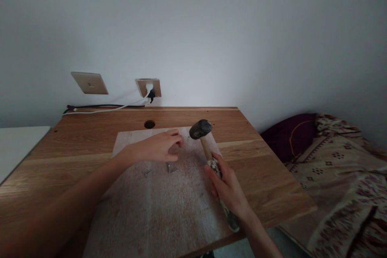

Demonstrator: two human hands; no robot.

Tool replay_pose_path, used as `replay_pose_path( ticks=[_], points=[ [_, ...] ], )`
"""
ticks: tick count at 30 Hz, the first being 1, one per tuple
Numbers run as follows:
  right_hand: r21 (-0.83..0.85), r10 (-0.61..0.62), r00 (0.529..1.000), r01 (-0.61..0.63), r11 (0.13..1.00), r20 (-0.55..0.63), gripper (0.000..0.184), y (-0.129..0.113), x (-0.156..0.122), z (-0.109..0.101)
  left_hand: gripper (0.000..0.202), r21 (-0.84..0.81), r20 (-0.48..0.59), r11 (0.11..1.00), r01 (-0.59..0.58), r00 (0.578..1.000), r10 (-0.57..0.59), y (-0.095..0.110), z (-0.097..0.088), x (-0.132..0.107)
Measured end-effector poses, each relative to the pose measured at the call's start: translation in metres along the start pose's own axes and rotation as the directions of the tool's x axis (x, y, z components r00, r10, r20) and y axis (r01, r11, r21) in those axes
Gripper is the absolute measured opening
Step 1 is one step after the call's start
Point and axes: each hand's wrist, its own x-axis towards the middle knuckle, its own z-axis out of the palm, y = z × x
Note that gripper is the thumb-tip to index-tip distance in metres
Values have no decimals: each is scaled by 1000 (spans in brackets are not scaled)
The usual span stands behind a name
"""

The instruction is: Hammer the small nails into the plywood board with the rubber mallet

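My right hand (227, 187) grips the wooden handle of a hammer (200, 129), whose dark head hangs just above the far end of a pale board (157, 209) lying on the wooden desk (72, 145). My left hand (159, 147) reaches over the board with fingers pinched together beside the hammer head; what they pinch is too small to make out. A few small nails (171, 168) lie loose on the board just below that hand.
A round cable hole (149, 124) is in the desk behind the board. Cables (105, 107) run along the back edge to a wall socket (148, 87). A bed with a patterned blanket (341, 169) stands to the right; a white surface (18, 141) is left.
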Motion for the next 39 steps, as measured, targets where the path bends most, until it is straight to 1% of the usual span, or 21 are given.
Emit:
replay_pose_path(
  ticks=[2,4,5,7,9,12,14,17,18,20,23,25,29,32,36,39],
  points=[
    [56,42,999,-44,997,34,52,-1,2,-3,16,112,68,994,15,997,-23,10,-2,-12],
    [64,53,996,-57,996,73,41,-2,5,-8,10,184,117,982,53,990,-75,18,1,-18],
    [53,48,995,-53,997,89,37,-3,7,-10,6,197,138,978,74,985,-103,21,3,-19],
    [29,47,994,-51,998,103,33,-3,9,-12,4,190,142,974,119,979,-148,25,8,-18],
    [24,48,994,-50,998,95,33,-1,9,-13,5,156,119,979,132,981,-151,26,10,-18],
    [35,41,992,-46,998,120,31,3,7,-12,7,101,81,988,113,989,-122,21,10,-17],
    [30,39,991,-43,999,130,29,5,6,-12,8,38,43,992,117,992,-118,14,9,-14],
    [20,45,989,-48,999,138,30,6,6,-10,11,-49,-54,987,151,987,-153,-1,8,-5],
    [22,45,989,-49,999,141,30,6,6,-9,12,-50,-86,985,162,982,-166,-6,8,-1],
    [29,41,989,-45,999,145,29,5,6,-7,12,1,-125,985,173,977,-171,-15,10,9],
    [28,23,988,-28,999,150,25,3,6,-7,11,123,-119,984,130,986,-115,-22,13,20],
    [24,19,987,-23,999,160,23,3,4,-8,13,173,-117,980,100,990,-80,-23,16,24],
    [28,22,985,-27,999,171,25,6,1,-10,16,171,-135,981,96,988,-73,-25,22,28],
    [39,15,986,-22,999,168,24,7,0,-10,17,118,-153,987,113,984,-94,-28,27,30],
    [35,10,983,-17,999,182,21,5,0,-9,20,-27,-215,990,135,967,-138,-30,32,29],
    [27,18,981,-24,999,192,21,4,0,-8,25,-102,-224,983,152,959,-172,-28,32,27]
  ],
)
